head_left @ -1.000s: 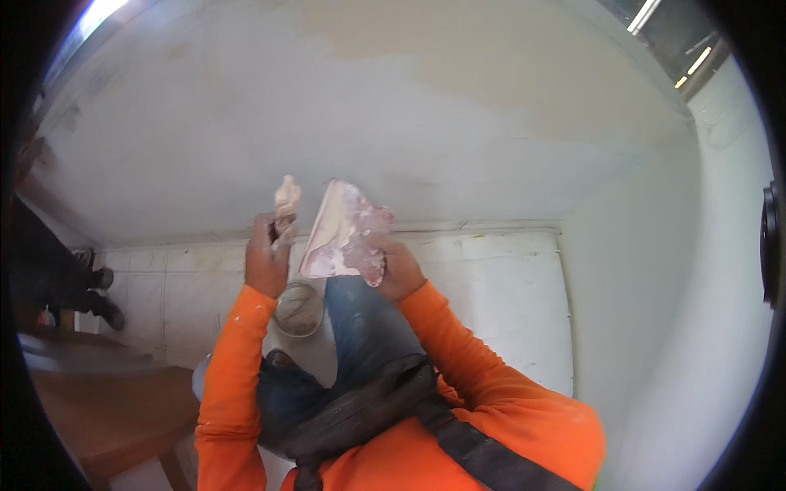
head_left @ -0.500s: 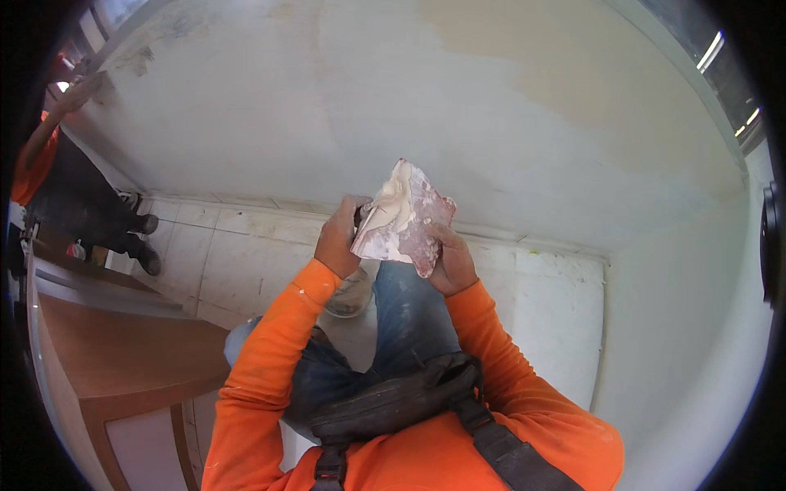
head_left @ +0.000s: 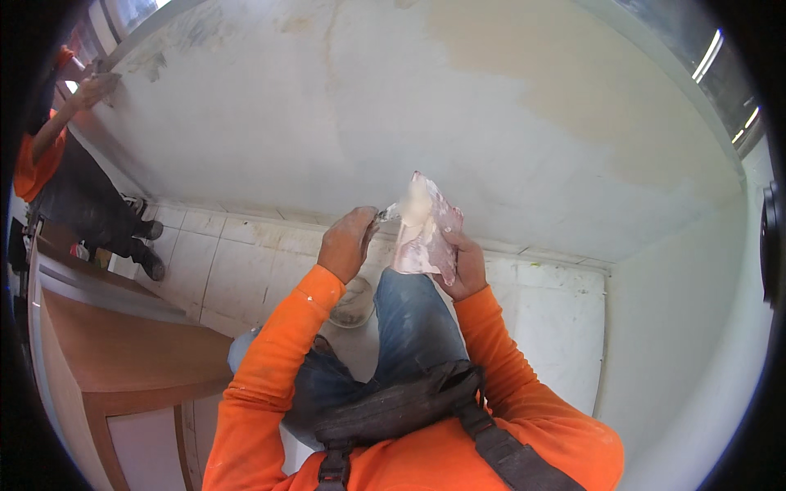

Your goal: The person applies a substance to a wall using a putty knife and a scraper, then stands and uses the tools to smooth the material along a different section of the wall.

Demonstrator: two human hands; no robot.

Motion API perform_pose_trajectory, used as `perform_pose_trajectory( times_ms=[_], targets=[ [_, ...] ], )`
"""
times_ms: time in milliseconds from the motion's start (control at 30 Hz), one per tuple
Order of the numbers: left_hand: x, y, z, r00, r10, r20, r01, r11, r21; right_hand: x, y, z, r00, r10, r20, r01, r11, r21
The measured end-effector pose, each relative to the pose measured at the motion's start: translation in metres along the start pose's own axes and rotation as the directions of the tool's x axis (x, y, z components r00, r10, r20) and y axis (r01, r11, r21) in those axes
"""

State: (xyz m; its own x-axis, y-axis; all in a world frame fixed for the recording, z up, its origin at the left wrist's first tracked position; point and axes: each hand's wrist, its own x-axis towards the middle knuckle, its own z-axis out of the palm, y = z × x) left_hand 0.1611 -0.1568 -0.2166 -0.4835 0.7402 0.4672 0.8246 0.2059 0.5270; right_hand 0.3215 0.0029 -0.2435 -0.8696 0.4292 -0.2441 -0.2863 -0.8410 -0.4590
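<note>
My left hand (head_left: 348,243) is closed around a small putty knife (head_left: 385,216), its blurred tip at pale, creamy paste (head_left: 414,204) on a pinkish, paste-smeared board (head_left: 434,245). My right hand (head_left: 467,263) grips that board by its right side and holds it above my bent knee. Below my hands, on the floor, is a round container (head_left: 352,311) with greyish contents, partly hidden by my leg and arm.
A pale, patchy wall (head_left: 286,123) spans ahead, with another wall (head_left: 671,303) at right. A co-worker in orange (head_left: 49,159) stands at left, hands raised at the wall. A wooden cabinet (head_left: 131,344) is at lower left, beside floor tiles (head_left: 221,270).
The paste-laden knife has moved from apart to touching the board, passing behind it half a second ago. The board has since shifted slightly right. The view has swung, showing more of the co-worker.
</note>
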Motion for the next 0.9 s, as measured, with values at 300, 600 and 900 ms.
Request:
perform_pose_trajectory(
  times_ms=[300, 600, 900],
  targets=[
    [-0.045, -0.098, 0.005, 0.975, -0.168, 0.146, 0.116, 0.944, 0.308, -0.03, -0.028, 0.041, 0.972, -0.193, 0.133, 0.2, 0.979, -0.037],
    [-0.043, -0.132, -0.08, 0.962, -0.268, 0.058, 0.271, 0.962, -0.037, -0.07, -0.055, -0.119, 0.54, -0.704, -0.462, 0.654, 0.696, -0.297],
    [-0.029, -0.113, -0.119, 0.92, -0.378, 0.1, 0.39, 0.869, -0.305, 0.091, -0.119, -0.079, -0.105, -0.992, -0.076, -0.329, 0.107, -0.938]
  ],
)
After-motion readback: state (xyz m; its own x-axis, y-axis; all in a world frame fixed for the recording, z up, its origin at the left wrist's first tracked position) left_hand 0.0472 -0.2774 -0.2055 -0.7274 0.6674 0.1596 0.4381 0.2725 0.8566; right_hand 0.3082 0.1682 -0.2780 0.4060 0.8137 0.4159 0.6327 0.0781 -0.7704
